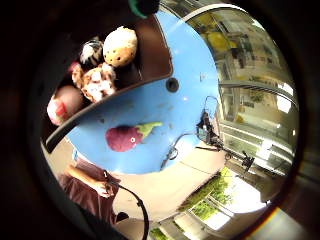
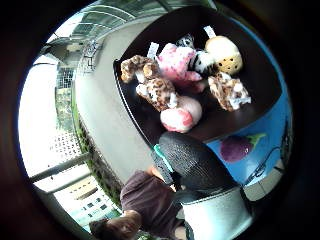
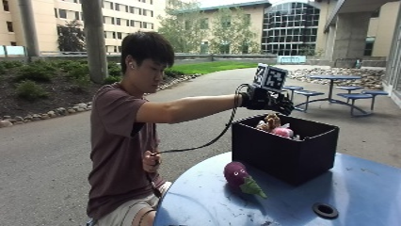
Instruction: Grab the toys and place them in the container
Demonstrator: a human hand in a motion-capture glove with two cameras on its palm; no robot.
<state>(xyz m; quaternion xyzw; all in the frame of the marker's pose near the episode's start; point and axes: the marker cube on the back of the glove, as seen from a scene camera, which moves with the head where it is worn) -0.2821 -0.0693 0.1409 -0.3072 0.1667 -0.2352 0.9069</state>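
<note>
Eggplant toy (image 3: pixel 241 177) pending pickup; gloved right hand (image 3: pixel 268 100) above container (image 3: pixel 282 150).
Toy lies on the blue surface (image 3: pixel 206 207) beside the container's near wall, long axis along it, below the hand (fingers relaxed, holding nothing); plush toys (image 3: pixel 273 127) inside.

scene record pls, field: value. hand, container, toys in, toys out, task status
hand: gloved right hand above the container's open top, holding nothing visible; finger pose unclear
container: black box on the blue round table
toys in: several plush toys, including a spotted leopard-like one, a pink one and a tan dotted one
toys out: purple eggplant plush lying on the table beside the box, apart from it
other hand: bare, down by the person's torso
task status: one toy visibly left outside
</note>
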